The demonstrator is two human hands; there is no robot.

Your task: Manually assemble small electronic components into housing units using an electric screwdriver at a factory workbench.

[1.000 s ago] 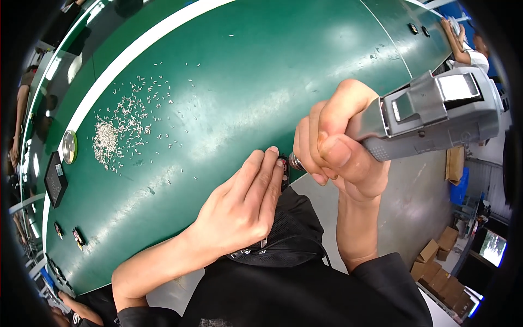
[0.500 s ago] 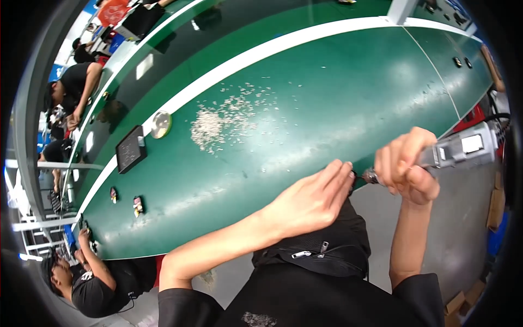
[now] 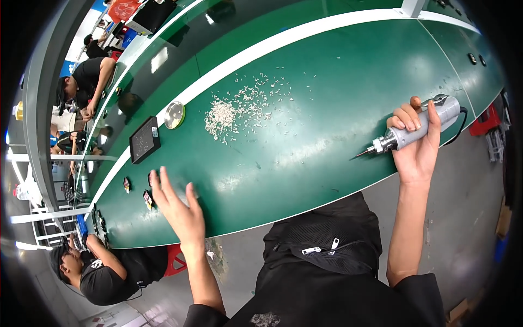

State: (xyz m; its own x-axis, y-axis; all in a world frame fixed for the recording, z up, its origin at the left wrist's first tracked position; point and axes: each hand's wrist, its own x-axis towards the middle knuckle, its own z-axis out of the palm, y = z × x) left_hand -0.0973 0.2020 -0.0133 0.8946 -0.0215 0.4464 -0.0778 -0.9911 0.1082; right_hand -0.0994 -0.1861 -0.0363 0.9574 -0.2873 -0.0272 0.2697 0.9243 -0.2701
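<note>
My left hand (image 3: 182, 212) is over the left part of the green table, fingers spread and holding nothing. Beside its fingertips lies a small dark part (image 3: 151, 177), partly hidden by them. Two similar small dark parts, one nearer (image 3: 147, 200) and one farther left (image 3: 127, 185), rest close by. My right hand (image 3: 417, 136) is wrapped around a silver electric screwdriver (image 3: 404, 137) near the table's right front edge. Its thin bit points left, and a black cable runs from its back end.
A heap of small pale screws or pins (image 3: 220, 115) is scattered over the green table (image 3: 305, 163). Behind lie a black tray (image 3: 144, 140) and a round clear dish (image 3: 175, 115). A co-worker (image 3: 106, 272) sits at the left end; more people are beyond the table.
My left hand has swung from beside the screwdriver tip to the far left and opened; a third dark part now shows there. The screwdriver is now tilted flatter, its bit free over the table.
</note>
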